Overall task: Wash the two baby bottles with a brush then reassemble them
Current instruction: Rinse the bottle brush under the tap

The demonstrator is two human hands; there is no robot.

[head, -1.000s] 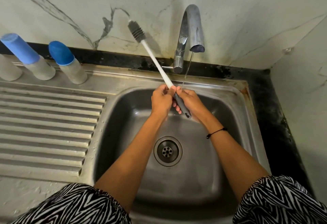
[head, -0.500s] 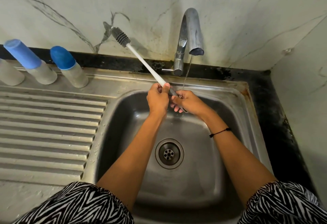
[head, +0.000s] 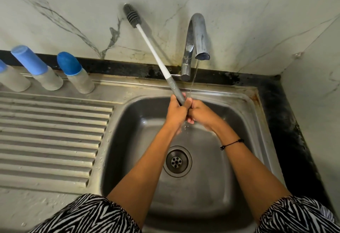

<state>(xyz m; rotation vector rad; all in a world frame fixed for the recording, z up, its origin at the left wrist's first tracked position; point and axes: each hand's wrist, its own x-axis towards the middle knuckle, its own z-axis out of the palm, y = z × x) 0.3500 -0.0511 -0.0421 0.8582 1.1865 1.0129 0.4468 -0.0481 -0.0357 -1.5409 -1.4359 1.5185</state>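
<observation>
Along the back edge of the draining board, near its left end, the baby bottles are standing assembled, blue caps on: one [head: 39, 69] tilted in the wide-angle view, one [head: 77, 74] just right of it, and a third [head: 11, 78] partly cut off at the left edge. Judgement: light, rigid plastic, slick once wet; best taken round the pale body below the cap, not by the cap, which may pull off.

The brush [head: 156, 56] is slanting up and to the left from the sink's back rim, dark ribbed head toward the marble wall, white shaft, grey grip at the bottom. Judgement: light, stiff shaft, soft flexible head; the wet grey grip is the place to hold it.

The left hand [head: 177, 112] is wrapping its fingers around the lower end of the grey grip. The right hand [head: 199, 114] is pressing against it from the right, fingers curled; whether it is gripping the handle end or only rubbing it, I cannot tell.

A thin stream from the tap [head: 197, 35] is falling onto both hands, over the sink [head: 244, 122]. Judgement: brush rinse in progress; bottles not yet washed.
</observation>
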